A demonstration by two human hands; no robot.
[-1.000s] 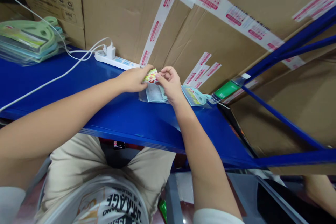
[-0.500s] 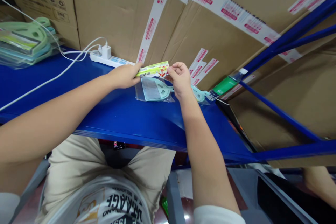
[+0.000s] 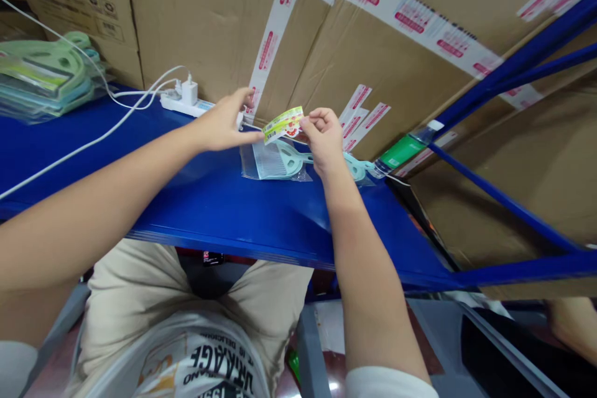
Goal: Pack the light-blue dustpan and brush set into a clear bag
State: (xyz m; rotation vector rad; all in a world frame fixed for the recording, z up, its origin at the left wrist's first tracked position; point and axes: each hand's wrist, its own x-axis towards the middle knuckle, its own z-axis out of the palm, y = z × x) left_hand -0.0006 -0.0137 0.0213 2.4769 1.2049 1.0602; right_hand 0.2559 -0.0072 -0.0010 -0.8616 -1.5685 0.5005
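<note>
pinching a small yellow-green printed paper label card (image 3: 282, 124) by its right end, the right hand (image 3: 323, 138) holds it just above the blue metal shelf (image 3: 224, 205); thumb and forefinger are closed narrowly on the card, the other fingers curled in. the left hand (image 3: 224, 124) is at the card's left end with its fingers spread fairly wide; its thumb tip reaches to the card's lower left edge, but whether it truly grips the card cannot be told. the card tilts, its right end a little higher than its left.

right below the card, flat on the shelf, lies a pale mint-green plastic comb in a clear plastic bag (image 3: 276, 163), teeth toward the left and handle running under the right hand. a second mint-green plastic piece (image 3: 361, 169) lies just beside the right wrist, toward the shelf's right end, near a green-labelled clear bottle (image 3: 403, 148) lying against the blue upright.

behind the hands stand big brown cardboard boxes (image 3: 200, 12) crossed by white tape printed in red. a white power strip (image 3: 186, 102) with a plugged charger and white cables sits at the foot of the boxes, just behind the left hand. a stack of green plastic goods in clear bags (image 3: 44, 74) rests at the shelf's far left, well apart from the hands.
</note>
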